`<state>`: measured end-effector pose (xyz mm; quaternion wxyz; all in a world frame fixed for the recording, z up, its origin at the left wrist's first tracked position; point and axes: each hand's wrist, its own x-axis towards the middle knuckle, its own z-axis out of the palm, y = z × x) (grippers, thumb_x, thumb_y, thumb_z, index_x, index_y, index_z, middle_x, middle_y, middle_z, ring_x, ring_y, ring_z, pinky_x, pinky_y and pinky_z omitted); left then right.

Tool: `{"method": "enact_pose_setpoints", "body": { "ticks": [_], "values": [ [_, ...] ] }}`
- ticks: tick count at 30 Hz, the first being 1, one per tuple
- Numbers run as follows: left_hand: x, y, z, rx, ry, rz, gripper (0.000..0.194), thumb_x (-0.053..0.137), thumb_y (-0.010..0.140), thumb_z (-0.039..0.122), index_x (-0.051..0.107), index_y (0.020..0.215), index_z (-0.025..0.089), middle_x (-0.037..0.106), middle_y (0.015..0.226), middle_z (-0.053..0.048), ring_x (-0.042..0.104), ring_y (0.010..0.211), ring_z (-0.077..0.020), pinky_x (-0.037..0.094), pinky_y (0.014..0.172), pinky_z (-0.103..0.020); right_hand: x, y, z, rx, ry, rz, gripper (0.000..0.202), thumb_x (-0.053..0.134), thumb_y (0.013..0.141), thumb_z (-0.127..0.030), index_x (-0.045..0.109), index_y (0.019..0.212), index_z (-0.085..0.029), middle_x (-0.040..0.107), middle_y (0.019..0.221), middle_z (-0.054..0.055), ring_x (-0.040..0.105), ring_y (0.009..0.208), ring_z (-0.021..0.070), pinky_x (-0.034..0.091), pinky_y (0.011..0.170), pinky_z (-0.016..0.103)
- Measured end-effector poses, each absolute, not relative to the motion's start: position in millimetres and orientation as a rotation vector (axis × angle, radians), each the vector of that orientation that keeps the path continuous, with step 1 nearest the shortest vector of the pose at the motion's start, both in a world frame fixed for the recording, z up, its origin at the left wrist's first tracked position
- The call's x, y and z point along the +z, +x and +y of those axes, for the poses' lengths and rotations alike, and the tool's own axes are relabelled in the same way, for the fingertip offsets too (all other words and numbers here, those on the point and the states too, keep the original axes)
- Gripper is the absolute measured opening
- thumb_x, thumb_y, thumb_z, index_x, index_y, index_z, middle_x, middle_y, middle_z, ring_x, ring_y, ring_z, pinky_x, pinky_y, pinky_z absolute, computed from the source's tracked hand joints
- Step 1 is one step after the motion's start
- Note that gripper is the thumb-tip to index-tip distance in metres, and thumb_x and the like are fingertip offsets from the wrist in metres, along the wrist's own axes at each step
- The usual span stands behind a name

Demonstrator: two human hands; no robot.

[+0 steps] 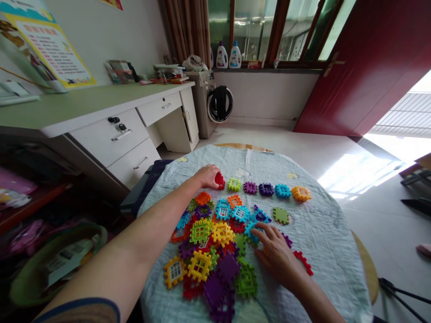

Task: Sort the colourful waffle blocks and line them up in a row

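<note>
My left hand [209, 176] reaches across to the far side of the table, its fingers closed on a red interlocking block [220, 181]. That block stands at the left end of a spaced row with a lime green block [234, 184], a purple block [250, 187], a dark purple block [266, 189], a blue block [283, 191] and an orange-yellow block [301, 194]. Nearer me lies a mixed heap of blocks [222, 233]. At its right edge rests my right hand [274, 246], fingers apart, fingertips at a blue block [251, 231].
A pale cloth [323, 242] covers the round table. Off the heap lie a green block [280, 216] and a red block [303, 263]. To the left are a desk [101, 107] and a green basket [20, 287]; behind, a washing machine [204, 103] has its door ajar.
</note>
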<state>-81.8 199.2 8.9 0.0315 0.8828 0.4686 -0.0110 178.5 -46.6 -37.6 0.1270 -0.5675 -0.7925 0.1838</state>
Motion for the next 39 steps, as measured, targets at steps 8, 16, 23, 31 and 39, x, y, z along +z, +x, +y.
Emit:
{"method": "enact_pose_setpoints", "body": {
  "ticks": [8, 16, 23, 31, 39],
  "values": [
    [-10.2, -64.5, 209.7, -0.300, 2.623, 1.421, 0.045, 0.069, 0.057, 0.031, 0.066, 0.100, 0.020, 0.067, 0.106, -0.007, 0.062, 0.098, -0.0248, 0.050, 0.079, -0.030, -35.7, 178.7, -45.5, 0.566, -1.634, -2.297, 0.050, 0.053, 0.080, -0.012, 0.058, 0.127, -0.025, 0.052, 0.137, 0.009, 0.046, 0.123, 0.0266, 0.041, 0.106, 0.045],
    [-12.7, -62.4, 210.2, -0.332, 2.606, 1.411, 0.040, 0.069, 0.054, 0.026, 0.067, 0.094, 0.019, 0.068, 0.107, -0.008, 0.063, 0.095, -0.0238, 0.050, 0.077, -0.028, -35.0, 179.6, -46.1, 0.569, -1.641, -2.304, 0.049, 0.053, 0.080, -0.012, 0.058, 0.127, -0.025, 0.051, 0.137, 0.008, 0.046, 0.124, 0.0259, 0.040, 0.107, 0.045],
    [-15.1, -63.1, 215.8, -0.346, 2.584, 1.411, 0.039, 0.071, 0.053, 0.029, 0.066, 0.091, 0.020, 0.068, 0.104, -0.006, 0.064, 0.095, -0.0236, 0.050, 0.077, -0.028, -33.1, 178.6, -45.6, 0.571, -1.654, -2.294, 0.050, 0.053, 0.080, -0.011, 0.058, 0.128, -0.025, 0.052, 0.138, 0.009, 0.046, 0.124, 0.0255, 0.040, 0.107, 0.045],
    [-12.5, -62.9, 208.6, -0.321, 2.580, 1.424, 0.057, 0.071, 0.056, 0.028, 0.060, 0.112, 0.020, 0.064, 0.117, -0.010, 0.060, 0.109, -0.0268, 0.049, 0.087, -0.031, -28.3, 176.4, -46.4, 0.579, -1.664, -2.300, 0.050, 0.053, 0.080, -0.012, 0.058, 0.128, -0.025, 0.051, 0.138, 0.008, 0.046, 0.124, 0.0262, 0.038, 0.108, 0.046],
    [-15.1, -64.5, 204.4, -0.204, 2.560, 1.419, 0.103, 0.073, 0.054, 0.025, 0.028, 0.146, 0.015, 0.043, 0.146, -0.019, 0.044, 0.133, -0.0334, 0.040, 0.105, -0.038, -30.0, 176.3, -46.1, 0.571, -1.647, -2.295, 0.055, 0.055, 0.078, -0.011, 0.057, 0.130, -0.028, 0.051, 0.138, 0.007, 0.046, 0.125, 0.0263, 0.038, 0.108, 0.046]
  ]
}}
